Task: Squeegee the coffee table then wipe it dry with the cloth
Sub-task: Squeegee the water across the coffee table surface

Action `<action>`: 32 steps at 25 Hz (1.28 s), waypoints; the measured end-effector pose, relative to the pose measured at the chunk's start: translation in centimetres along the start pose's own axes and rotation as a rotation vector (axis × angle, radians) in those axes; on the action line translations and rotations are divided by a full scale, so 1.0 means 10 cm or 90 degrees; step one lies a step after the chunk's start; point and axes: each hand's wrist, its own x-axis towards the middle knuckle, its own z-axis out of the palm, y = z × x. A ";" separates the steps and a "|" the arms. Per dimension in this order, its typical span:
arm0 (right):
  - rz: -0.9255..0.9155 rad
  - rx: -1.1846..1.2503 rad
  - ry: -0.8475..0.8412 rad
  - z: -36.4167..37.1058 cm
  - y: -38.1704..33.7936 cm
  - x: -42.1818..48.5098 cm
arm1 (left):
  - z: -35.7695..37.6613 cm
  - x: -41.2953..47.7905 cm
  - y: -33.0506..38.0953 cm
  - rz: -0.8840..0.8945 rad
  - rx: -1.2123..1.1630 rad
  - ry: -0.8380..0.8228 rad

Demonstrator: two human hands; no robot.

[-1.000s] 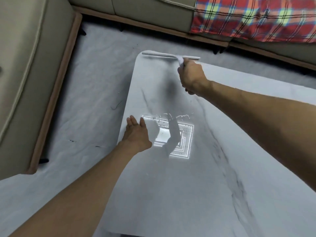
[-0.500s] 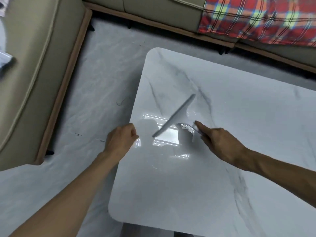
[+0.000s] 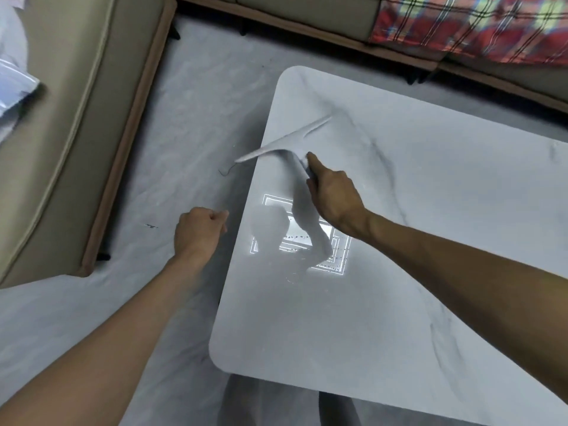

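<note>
At the far left edge a white, crumpled thing (image 3: pixel 13 84) lies on the seat of a beige sofa (image 3: pixel 70 142), too blurred to name. The sofa's brown wooden base runs down beside a pale grey, marble-patterned floor (image 3: pixel 190 96). The left hand (image 3: pixel 199 232) hangs over that floor just beside the left edge of the coffee table (image 3: pixel 399 318), apart from it, its fingers curled in to a fist that holds nothing. The table top is white with faint grey veins and rounded corners. The squeegee (image 3: pixel 276 144) is at the table's far left part: its long pale blade lies slantwise across the left edge, the lower left end out over the floor and the upper right end over the top. The blade is smeared by motion, so I cannot tell whether it touches the surface. The right hand (image 3: pixel 335 195) grips the squeegee's handle from the near side, fingers wrapped round it and the forefinger stretched along it toward the blade. Below this hand a bright square reflection (image 3: pixel 338 259) of a lamp shines on the table, crossed by the shadows of hand and tool, with small dark specks in it. Along the top runs another stretch of sofa, and at the upper right a red plaid blanket (image 3: pixel 467 29) is draped on it.
</note>
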 end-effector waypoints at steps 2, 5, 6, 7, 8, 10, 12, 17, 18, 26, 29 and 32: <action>-0.081 -0.047 -0.069 0.09 0.20 -0.42 | 0.04 -0.02 0.00 0.029 -0.011 -0.015; -0.092 -0.139 -0.143 -0.01 0.73 -0.92 | 0.13 -0.08 0.06 0.076 -0.017 -0.027; -0.085 -0.176 -0.154 -0.10 0.92 -1.06 | 0.16 -0.11 0.10 0.092 -0.010 -0.027; -0.076 -0.205 -0.160 -0.21 1.09 -1.17 | 0.20 -0.14 0.15 0.109 0.005 -0.023; -0.065 -0.217 -0.161 -0.35 1.24 -1.26 | 0.24 -0.17 0.21 0.133 0.031 -0.019; -0.052 -0.191 -0.153 -0.61 1.41 -1.29 | 0.38 -0.21 0.35 0.206 0.099 -0.028; -0.048 -0.137 -0.093 -0.82 1.47 -1.02 | 0.58 -0.24 0.55 0.259 0.194 -0.076; 0.046 -0.028 0.092 -1.03 1.28 0.36 | 1.09 -0.25 0.96 0.249 0.372 -0.175; 0.068 -0.027 0.101 -1.01 1.26 0.52 | 1.14 -0.23 0.99 0.233 0.380 -0.193; 0.090 -0.040 -0.007 -0.69 1.85 -0.89 | 1.27 -0.13 1.13 0.171 0.419 -0.293; 0.135 -0.051 -0.067 -0.88 2.03 -1.48 | 1.29 -0.14 1.21 0.169 0.442 -0.293; 0.101 -0.034 0.046 -1.13 2.17 -1.14 | 1.31 -0.13 1.22 0.174 0.453 -0.290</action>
